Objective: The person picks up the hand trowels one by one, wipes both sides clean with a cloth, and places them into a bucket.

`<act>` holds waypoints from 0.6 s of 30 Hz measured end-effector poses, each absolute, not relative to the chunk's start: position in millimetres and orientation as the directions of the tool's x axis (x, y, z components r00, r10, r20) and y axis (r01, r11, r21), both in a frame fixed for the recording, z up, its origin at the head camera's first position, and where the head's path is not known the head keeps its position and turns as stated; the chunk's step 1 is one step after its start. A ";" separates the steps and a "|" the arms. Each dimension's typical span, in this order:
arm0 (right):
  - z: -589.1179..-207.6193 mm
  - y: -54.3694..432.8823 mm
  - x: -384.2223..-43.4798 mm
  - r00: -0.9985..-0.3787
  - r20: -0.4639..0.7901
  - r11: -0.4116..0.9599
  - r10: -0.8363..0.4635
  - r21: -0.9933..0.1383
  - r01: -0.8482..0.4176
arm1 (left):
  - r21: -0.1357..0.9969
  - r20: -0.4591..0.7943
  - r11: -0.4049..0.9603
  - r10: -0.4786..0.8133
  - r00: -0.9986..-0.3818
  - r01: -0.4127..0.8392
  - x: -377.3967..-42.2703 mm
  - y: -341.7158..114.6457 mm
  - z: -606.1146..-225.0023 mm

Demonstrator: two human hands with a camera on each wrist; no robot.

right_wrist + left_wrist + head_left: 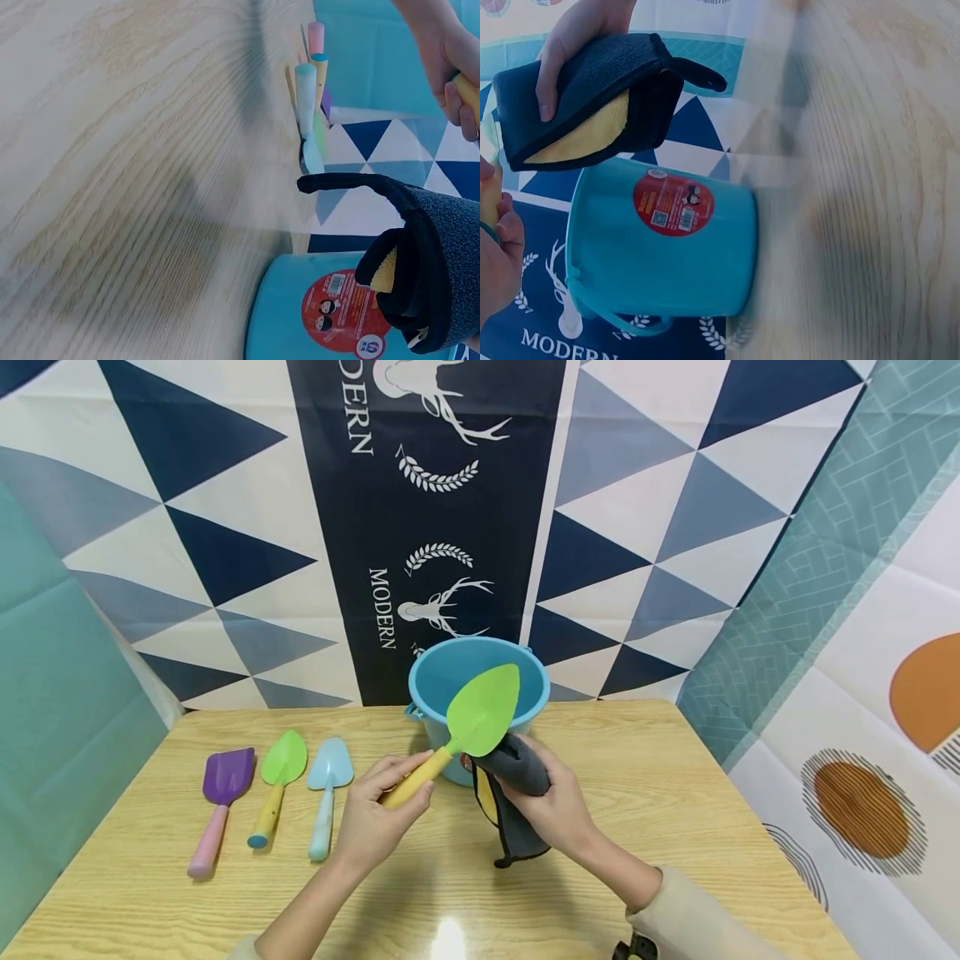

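Note:
My left hand (381,820) grips the yellow handle of a toy trowel (486,706), its green pointed blade tilted up and to the right. In the left wrist view, my right hand (574,52) holds a folded dark grey cloth (607,71) with a yellow inner side and a hanging loop. The cloth lies against the lower part of the green blade, near the neck, in the head view. Behind the blade stands a blue bucket (426,693), upright on the table, its red round label (673,202) facing me. The blade overlaps the bucket's mouth in the head view.
On the left of the wooden table (637,777) lie a purple shovel with a pink handle (227,777), a second green trowel (285,760) and a light blue trowel (330,766), side by side. Patterned cloth walls (247,560) enclose the table's back and sides.

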State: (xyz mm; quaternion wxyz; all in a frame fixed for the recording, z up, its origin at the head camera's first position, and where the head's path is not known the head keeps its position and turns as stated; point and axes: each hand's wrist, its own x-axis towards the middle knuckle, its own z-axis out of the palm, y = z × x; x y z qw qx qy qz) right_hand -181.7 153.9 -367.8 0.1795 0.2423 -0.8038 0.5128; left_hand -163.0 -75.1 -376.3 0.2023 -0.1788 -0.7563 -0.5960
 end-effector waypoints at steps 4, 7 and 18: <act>-367.7 157.6 -184.3 -0.812 0.550 0.384 -0.194 -0.720 -0.579 | 0.835 0.499 0.260 0.014 -0.867 0.485 -164.5 -79.6 -375.5; -366.6 160.3 -185.1 -0.803 0.565 0.402 -0.192 -0.701 -0.589 | 0.835 0.494 0.273 0.010 -0.869 0.478 -165.0 -82.7 -375.0; -366.0 170.3 -188.6 -0.743 0.626 0.460 -0.237 -0.601 -0.654 | 0.852 0.462 0.279 -0.006 -0.887 0.442 -167.6 -90.9 -374.6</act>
